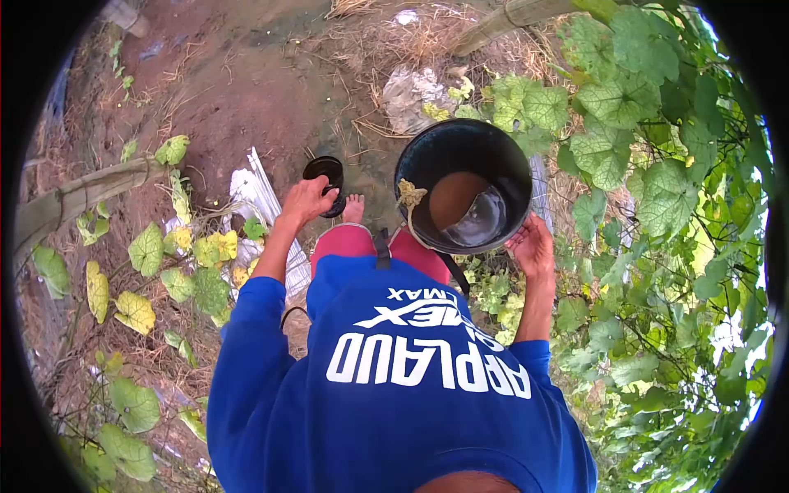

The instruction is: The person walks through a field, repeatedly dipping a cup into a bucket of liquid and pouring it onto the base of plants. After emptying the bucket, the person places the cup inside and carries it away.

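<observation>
My left hand [309,200] is closed on the rim of a small black cup-like container [322,168], its dark opening facing up; what is inside it cannot be made out. To the right, my right hand [532,243] grips the outer side of a large black bucket [503,160] near its rim. Brownish water [456,199] lies in the bucket, with a pale, shiny patch on its near side. A knotted, light-coloured rope [411,194] is tied at the bucket's left rim. The bucket stands tilted toward me.
A bare foot [353,208] shows on the wet soil between container and bucket. Leafy vines [612,156] crowd the right side. Yellowing leaves [133,309], a wooden pole [90,193] and white plastic sheeting [255,193] are on the left. Another pole [514,20] crosses the top.
</observation>
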A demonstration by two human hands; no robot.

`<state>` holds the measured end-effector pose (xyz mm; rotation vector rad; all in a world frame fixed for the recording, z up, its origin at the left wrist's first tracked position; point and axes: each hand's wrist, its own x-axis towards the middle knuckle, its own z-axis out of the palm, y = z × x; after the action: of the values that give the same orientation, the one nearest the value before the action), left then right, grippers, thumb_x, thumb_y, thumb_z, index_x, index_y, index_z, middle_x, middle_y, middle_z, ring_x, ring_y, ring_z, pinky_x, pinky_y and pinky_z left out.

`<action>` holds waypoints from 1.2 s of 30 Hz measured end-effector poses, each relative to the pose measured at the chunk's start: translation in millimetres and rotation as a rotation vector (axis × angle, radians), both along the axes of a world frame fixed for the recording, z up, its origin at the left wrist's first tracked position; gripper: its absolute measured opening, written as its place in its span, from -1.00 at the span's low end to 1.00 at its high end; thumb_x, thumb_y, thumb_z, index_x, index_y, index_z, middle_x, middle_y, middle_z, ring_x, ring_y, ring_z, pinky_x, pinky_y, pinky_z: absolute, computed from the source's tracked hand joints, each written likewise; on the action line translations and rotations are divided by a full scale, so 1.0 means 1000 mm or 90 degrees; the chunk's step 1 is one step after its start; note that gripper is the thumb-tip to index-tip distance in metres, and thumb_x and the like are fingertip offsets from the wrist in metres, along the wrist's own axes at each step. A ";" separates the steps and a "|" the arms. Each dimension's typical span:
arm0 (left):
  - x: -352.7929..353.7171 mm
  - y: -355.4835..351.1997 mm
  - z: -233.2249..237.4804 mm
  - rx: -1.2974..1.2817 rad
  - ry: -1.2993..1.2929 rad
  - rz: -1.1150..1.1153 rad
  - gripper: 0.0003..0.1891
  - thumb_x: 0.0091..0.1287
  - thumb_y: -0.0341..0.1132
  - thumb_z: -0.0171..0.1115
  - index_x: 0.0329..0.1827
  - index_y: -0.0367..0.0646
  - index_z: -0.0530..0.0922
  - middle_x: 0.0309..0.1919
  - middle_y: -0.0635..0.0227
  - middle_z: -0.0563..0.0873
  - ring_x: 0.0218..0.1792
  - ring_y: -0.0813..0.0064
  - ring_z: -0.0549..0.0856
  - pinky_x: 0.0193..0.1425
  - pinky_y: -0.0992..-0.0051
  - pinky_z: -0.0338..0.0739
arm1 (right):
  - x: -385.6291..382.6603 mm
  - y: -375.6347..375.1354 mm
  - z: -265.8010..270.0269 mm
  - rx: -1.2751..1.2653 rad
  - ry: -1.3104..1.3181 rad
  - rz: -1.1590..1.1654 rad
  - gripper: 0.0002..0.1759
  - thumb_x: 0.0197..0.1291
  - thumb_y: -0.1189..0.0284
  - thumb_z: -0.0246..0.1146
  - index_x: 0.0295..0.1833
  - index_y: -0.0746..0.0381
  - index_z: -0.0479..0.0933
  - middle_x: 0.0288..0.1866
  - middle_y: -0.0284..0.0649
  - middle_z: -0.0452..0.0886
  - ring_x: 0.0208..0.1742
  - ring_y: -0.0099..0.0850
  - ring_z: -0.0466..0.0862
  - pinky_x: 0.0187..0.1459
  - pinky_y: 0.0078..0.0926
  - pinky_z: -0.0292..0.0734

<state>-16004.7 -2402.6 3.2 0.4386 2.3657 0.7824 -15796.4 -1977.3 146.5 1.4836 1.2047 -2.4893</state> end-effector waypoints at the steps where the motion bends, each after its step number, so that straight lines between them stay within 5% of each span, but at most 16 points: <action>1: -0.004 0.013 0.007 0.011 0.015 -0.064 -0.64 0.25 -0.04 0.23 -0.22 -0.22 0.59 -0.39 -0.11 0.69 -0.21 -0.15 0.68 -0.10 0.01 0.54 | 0.005 0.003 0.014 0.002 0.003 -0.012 -0.63 0.22 0.13 0.34 -0.09 0.21 0.57 -0.23 -0.22 0.67 -0.25 -0.38 0.64 -0.15 -0.34 0.57; 11: -0.016 0.142 0.005 0.045 0.056 -0.337 -0.68 0.15 -0.12 0.22 -0.40 -0.26 0.65 -0.39 -0.08 0.71 -0.24 -0.09 0.71 -0.09 0.06 0.60 | 0.086 0.031 0.108 0.123 0.067 -0.105 -0.50 0.25 0.04 0.29 -0.08 0.31 0.54 -0.20 -0.11 0.64 -0.16 -0.33 0.62 0.03 -0.22 0.57; 16: -0.011 0.211 0.000 0.036 0.124 -0.474 -0.71 0.08 -0.14 0.24 -0.38 -0.22 0.69 -0.39 -0.03 0.73 -0.26 -0.04 0.73 -0.14 0.10 0.63 | 0.092 0.040 0.111 0.155 0.069 -0.145 -0.52 0.30 0.05 0.21 -0.11 0.33 0.54 -0.30 -0.11 0.65 -0.31 -0.34 0.67 -0.23 -0.33 0.72; 19: -0.010 0.254 -0.007 0.022 0.171 -0.528 -0.72 0.03 -0.14 0.26 -0.37 -0.18 0.70 -0.39 0.02 0.74 -0.27 0.03 0.75 -0.17 0.15 0.65 | 0.083 0.046 0.098 0.152 0.080 -0.126 -0.43 0.32 0.02 0.18 -0.03 0.41 0.53 -0.21 -0.01 0.70 -0.24 -0.27 0.75 -0.14 -0.24 0.76; 23: -0.010 0.305 -0.010 -0.025 0.227 -0.616 -0.71 0.00 -0.10 0.30 -0.34 -0.11 0.74 -0.36 0.11 0.77 -0.26 0.14 0.78 -0.15 0.21 0.68 | 0.065 0.041 0.115 0.201 0.066 -0.143 -0.55 0.31 0.07 0.16 -0.14 0.31 0.52 -0.28 -0.15 0.63 -0.30 -0.38 0.67 -0.18 -0.35 0.72; 36: -0.007 0.351 -0.020 0.006 0.301 -0.656 -0.67 0.02 -0.02 0.35 -0.32 -0.09 0.71 -0.30 0.07 0.75 -0.23 0.05 0.77 -0.13 0.15 0.68 | 0.028 0.048 0.111 0.153 0.152 -0.072 -0.47 0.32 0.10 0.18 0.08 0.40 0.47 -0.11 -0.11 0.62 -0.19 -0.28 0.69 -0.10 -0.26 0.69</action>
<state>-16012.1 -2051.2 -16.6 1.7968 2.0654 0.1923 -15768.4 -1929.5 257.8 1.3633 1.5477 -2.7450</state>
